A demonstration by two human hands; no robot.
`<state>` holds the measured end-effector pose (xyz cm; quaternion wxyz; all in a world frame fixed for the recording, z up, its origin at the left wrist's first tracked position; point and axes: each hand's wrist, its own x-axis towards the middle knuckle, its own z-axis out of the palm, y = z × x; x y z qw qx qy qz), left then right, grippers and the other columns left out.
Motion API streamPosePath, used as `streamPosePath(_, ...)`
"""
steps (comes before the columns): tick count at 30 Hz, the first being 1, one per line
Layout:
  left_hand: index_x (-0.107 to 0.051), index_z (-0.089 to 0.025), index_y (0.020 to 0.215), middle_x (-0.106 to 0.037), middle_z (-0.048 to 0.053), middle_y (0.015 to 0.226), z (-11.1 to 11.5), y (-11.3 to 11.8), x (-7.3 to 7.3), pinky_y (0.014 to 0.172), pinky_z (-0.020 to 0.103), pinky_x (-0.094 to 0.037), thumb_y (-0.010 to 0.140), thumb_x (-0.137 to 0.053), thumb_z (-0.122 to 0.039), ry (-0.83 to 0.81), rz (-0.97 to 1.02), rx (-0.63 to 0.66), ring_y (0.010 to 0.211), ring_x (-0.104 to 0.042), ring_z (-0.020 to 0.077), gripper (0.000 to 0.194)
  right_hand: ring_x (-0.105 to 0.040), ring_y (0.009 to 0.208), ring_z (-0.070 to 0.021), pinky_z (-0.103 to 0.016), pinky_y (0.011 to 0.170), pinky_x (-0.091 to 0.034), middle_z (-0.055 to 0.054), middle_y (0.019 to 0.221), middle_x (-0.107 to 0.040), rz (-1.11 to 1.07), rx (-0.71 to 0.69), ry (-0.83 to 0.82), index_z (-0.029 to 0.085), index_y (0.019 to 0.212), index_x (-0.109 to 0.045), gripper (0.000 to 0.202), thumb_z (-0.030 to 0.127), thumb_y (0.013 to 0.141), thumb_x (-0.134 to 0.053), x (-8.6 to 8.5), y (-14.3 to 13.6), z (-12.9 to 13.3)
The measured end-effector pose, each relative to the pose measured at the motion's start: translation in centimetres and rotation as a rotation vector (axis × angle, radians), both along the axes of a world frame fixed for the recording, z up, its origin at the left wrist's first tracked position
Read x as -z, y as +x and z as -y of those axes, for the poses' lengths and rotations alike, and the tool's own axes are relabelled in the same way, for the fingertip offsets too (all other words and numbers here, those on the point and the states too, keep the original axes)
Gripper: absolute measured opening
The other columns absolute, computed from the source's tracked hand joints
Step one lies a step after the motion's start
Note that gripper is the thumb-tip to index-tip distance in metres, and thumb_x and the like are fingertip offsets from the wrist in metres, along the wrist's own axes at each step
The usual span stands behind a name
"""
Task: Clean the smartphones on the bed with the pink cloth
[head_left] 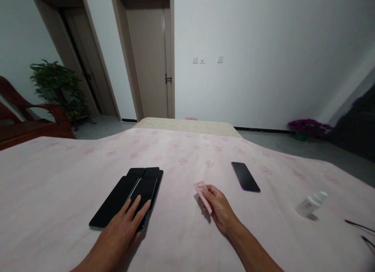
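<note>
Flatly resting the spread left hand (124,224) on a dark phone (148,186) at lower left; just below frame center, pinching in the right hand (219,208) a thin pink strip (204,199), probably light and pliable, best held along its edges.

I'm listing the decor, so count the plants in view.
2: a leafy green plant at left, just beyond the wooden seat, and a purple-flowered plant at right, beyond the pink cloth.
</note>
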<state>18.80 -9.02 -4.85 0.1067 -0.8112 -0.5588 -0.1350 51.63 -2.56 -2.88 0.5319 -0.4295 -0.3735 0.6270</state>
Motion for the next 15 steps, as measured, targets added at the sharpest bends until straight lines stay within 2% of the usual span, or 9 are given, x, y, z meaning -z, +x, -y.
streamPosePath(2, -0.036, -0.036, 0.151, -0.043, 0.003, 0.154, -0.2, 0.3, -1.2, 0.103, 0.046, -0.051, 0.089, -0.049, -0.019, 0.039, 0.079, 0.046, 0.137, -0.047, 0.0296, 0.065, -0.047, 0.052, -0.0072, -0.016, 0.044, -0.038, 0.003, 0.064, -0.056, -0.017, 0.001, -0.009, 0.015, 0.084, -0.064, 0.034, 0.042, 0.073, -0.081, 0.0, 0.1, -0.1)
streamPosePath(4, -0.038, -0.033, 0.15, -0.049, 0.002, 0.15, -0.6, 1.0, -3.0, 0.104, 0.042, -0.05, 0.095, -0.042, -0.022, 0.047, 0.202, 0.091, 0.133, -0.052, 0.0252, 0.056, -0.048, 0.052, -0.007, -0.015, 0.043, -0.039, 0.002, 0.066, -0.058, -0.055, -0.007, -0.03, 0.015, 0.085, -0.065, 0.032, 0.039, 0.073, -0.082, 0.0, 0.3, -0.3)
streamPosePath(7, -0.042, -0.03, 0.147, -0.059, 0.002, 0.141, -1.6, 2.9, -5.7, 0.105, 0.038, -0.049, 0.1, -0.04, -0.03, -0.042, 0.4, 0.093, 0.124, -0.06, 0.0222, 0.048, -0.05, 0.052, -0.0056, -0.013, 0.046, -0.043, 0.002, 0.07, -0.06, -0.155, -0.004, -0.072, 0.015, 0.091, -0.066, 0.032, 0.032, 0.071, -0.084, 0.2, 0.6, -0.7)
streamPosePath(9, -0.045, -0.03, 0.145, -0.061, 0.002, 0.138, -2.3, 5.0, -6.7, 0.103, 0.037, -0.05, 0.101, -0.039, -0.029, -0.14, 0.478, 0.086, 0.123, -0.061, 0.0208, 0.045, -0.051, 0.052, -0.005, -0.012, 0.046, -0.044, 0.003, 0.07, -0.06, -0.228, 0.017, -0.091, 0.016, 0.093, -0.065, 0.035, 0.031, 0.069, -0.086, 0.4, 0.8, -0.9)
streamPosePath(11, -0.047, -0.028, 0.144, -0.059, 0.003, 0.141, -3.0, 7.5, -6.7, 0.107, 0.037, -0.047, 0.099, -0.04, -0.023, -0.177, 0.484, 0.18, 0.127, -0.058, 0.0204, 0.045, -0.051, 0.051, -0.005, -0.012, 0.043, -0.042, 0.003, 0.068, -0.059, -0.279, 0.048, -0.09, 0.016, 0.092, -0.065, 0.037, 0.032, 0.067, -0.087, 0.6, 0.9, -1.2)
streamPosePath(13, -0.046, -0.026, 0.145, -0.053, 0.005, 0.147, -3.5, 10.2, -6.1, 0.111, 0.039, -0.042, 0.096, -0.044, -0.016, -0.209, 0.412, 0.282, 0.133, -0.052, 0.0212, 0.05, -0.049, 0.049, -0.0051, -0.012, 0.04, -0.04, 0.004, 0.066, -0.059, -0.296, 0.099, -0.078, 0.017, 0.089, -0.064, 0.039, 0.033, 0.063, -0.089, 0.9, 1.1, -1.5)
streamPosePath(15, -0.048, -0.022, 0.144, -0.049, 0.01, 0.149, -3.8, 12.8, -5.2, 0.112, 0.042, -0.041, 0.091, -0.043, -0.004, -0.211, 0.288, 0.289, 0.136, -0.047, 0.024, 0.057, -0.048, 0.047, -0.0055, -0.013, 0.04, -0.039, 0.005, 0.063, -0.058, -0.276, 0.177, -0.057, 0.018, 0.09, -0.063, 0.042, 0.036, 0.062, -0.089, 1.1, 1.3, -1.8)
